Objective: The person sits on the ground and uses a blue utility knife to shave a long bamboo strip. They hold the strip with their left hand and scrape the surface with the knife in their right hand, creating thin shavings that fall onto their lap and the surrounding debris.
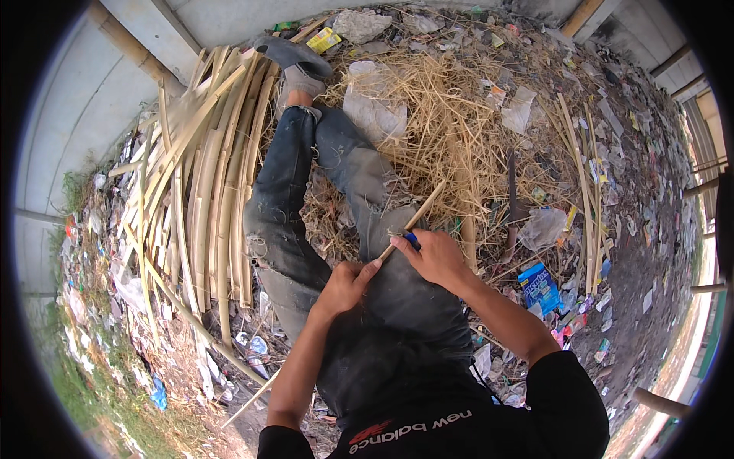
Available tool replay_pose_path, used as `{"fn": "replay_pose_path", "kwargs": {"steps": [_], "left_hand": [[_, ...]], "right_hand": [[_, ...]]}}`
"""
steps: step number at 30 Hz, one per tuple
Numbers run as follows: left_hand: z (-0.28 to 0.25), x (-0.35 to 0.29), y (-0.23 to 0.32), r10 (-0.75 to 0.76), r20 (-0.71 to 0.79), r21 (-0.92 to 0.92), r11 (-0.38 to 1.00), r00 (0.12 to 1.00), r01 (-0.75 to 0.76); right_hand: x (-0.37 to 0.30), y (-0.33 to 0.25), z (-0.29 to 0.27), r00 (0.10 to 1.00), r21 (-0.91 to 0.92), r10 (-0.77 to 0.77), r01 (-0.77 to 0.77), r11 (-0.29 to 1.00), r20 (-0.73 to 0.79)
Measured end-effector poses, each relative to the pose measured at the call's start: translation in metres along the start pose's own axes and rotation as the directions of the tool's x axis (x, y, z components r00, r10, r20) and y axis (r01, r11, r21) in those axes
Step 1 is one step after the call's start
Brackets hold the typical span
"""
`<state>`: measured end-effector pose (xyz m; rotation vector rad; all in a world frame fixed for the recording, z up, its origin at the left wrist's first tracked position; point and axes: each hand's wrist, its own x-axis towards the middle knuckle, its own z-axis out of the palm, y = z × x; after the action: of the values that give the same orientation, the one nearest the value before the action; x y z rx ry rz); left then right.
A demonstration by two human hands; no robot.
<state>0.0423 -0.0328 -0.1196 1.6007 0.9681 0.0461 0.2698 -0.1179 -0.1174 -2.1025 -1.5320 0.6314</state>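
A thin bamboo strip [426, 205] slants across my lap, over my raised knee, its far end pointing up and to the right. My left hand [348, 284] is closed around its near part, with the thumb laid along the strip. Another thin length [251, 399] shows beyond my left forearm, in line with the held strip. My right hand [430, 254] is closed at the middle of the strip, just ahead of the left hand. A small blue thing [413, 240] shows in its grip against the strip; most of it is hidden by the fingers.
Many split bamboo lengths [205, 206] lie piled left of my legs. Straw-like shavings [440, 126] cover the ground ahead. A dark, long-bladed tool [512, 187] lies to the right, near a blue packet [540, 288] and loose bamboo strips [579, 168]. Litter surrounds me; a grey wall [76, 115] stands behind the pile.
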Motion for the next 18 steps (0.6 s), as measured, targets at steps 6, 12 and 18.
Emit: {"fn": "replay_pose_path", "kwargs": {"steps": [6, 12, 18], "left_hand": [[0.002, 0.001, 0.001, 0.015, -0.010, -0.016, 1.000, 1.000, -0.015], [-0.002, 0.003, -0.003, -0.053, 0.011, -0.053, 0.997, 0.999, 0.053], [-0.003, 0.001, 0.003, -0.068, 0.027, -0.060, 0.996, 0.997, 0.069]], "right_hand": [[0.011, 0.014, -0.003, 0.986, 0.366, 0.030, -0.090, 0.926, 0.166], [0.002, 0.008, -0.028, 0.844, 0.447, -0.094, -0.182, 0.876, 0.528], [0.007, 0.028, -0.040, 0.960, 0.346, 0.198, -0.120, 0.930, -0.198]]}}
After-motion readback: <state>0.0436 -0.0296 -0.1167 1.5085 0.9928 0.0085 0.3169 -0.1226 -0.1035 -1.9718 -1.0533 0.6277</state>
